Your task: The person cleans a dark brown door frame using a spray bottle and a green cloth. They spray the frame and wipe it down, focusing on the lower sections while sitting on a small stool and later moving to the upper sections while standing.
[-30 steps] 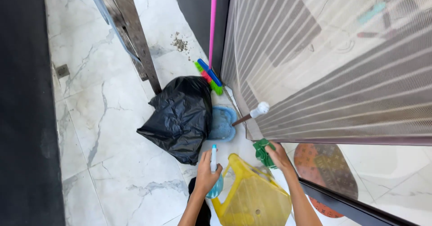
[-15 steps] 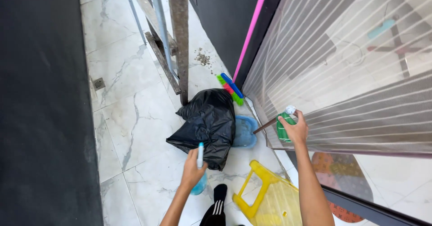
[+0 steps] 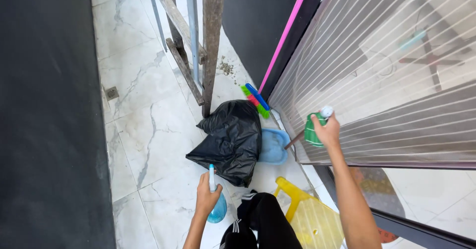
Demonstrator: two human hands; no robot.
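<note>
While you stand by the window (image 3: 396,70):
L hand (image 3: 207,195): grips ur blue spray bottle (image 3: 216,207), low.
R hand (image 3: 327,130): holds ur green scrubber (image 3: 312,130) on glass.
Floor: black bag (image 3: 230,140), dustpan (image 3: 273,146).

wooden ladder (image 3: 210,40) cut off by the top edge, blue dustpan (image 3: 274,146) partly hidden behind black bag (image 3: 229,140), yellow stool (image 3: 310,219) cut by the bottom edge, green sponge (image 3: 312,130) half covered by right hand (image 3: 327,130)
</note>
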